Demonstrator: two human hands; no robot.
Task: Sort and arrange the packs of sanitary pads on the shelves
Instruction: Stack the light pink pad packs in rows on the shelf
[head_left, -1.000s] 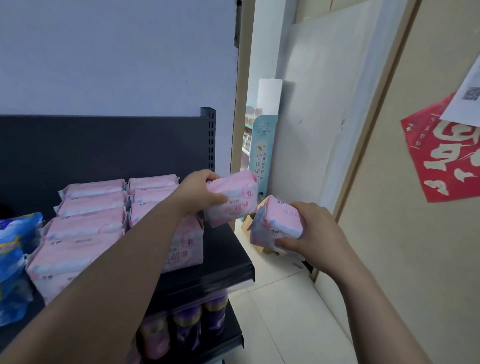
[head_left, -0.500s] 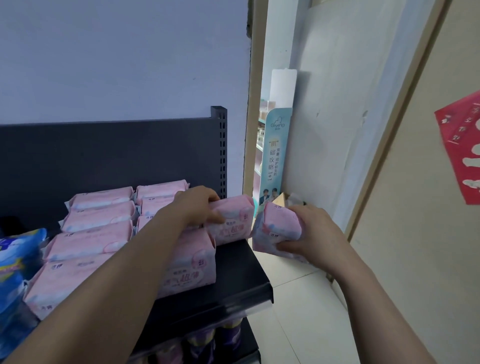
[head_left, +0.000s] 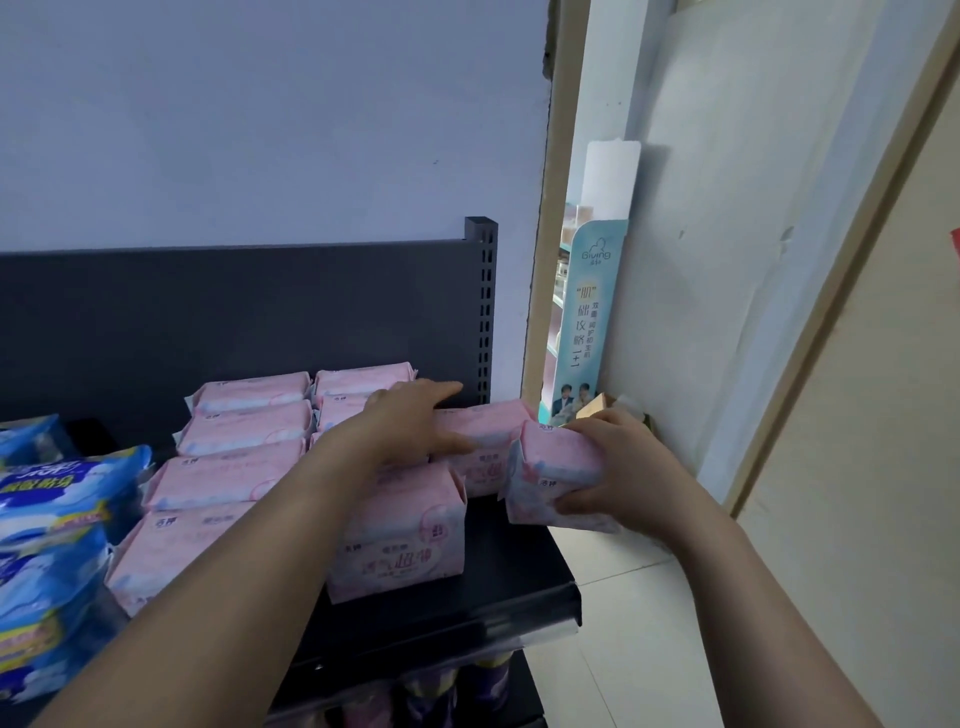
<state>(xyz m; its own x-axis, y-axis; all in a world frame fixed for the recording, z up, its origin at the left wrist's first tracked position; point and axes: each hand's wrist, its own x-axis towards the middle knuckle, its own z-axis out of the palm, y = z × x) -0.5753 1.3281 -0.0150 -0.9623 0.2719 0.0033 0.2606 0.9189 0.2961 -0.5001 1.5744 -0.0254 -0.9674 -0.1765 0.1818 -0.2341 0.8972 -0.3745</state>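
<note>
Several pink packs of sanitary pads (head_left: 244, 421) stand in two rows on the dark top shelf (head_left: 524, 577). My left hand (head_left: 410, 421) lies flat on a pink pack (head_left: 483, 447) set down at the right end of the shelf, fingers spread over its top. Just to the right, my right hand (head_left: 618, 467) grips another pink pack (head_left: 556, 467) at the shelf's right edge, touching the first. A front pink pack (head_left: 410, 540) stands below my left forearm, which hides part of the rows.
Blue packs (head_left: 52, 540) fill the shelf's left end. Purple packs (head_left: 457, 680) stand on the shelf below. A dark back panel (head_left: 260, 306) rises behind. A teal display board (head_left: 582, 322) and a cardboard box (head_left: 602, 408) stand in the gap by the white wall; tiled floor lies right.
My left hand has lowered its pink pack onto the shelf's right end and flattened on top of it. My right hand has brought its pack left against it.
</note>
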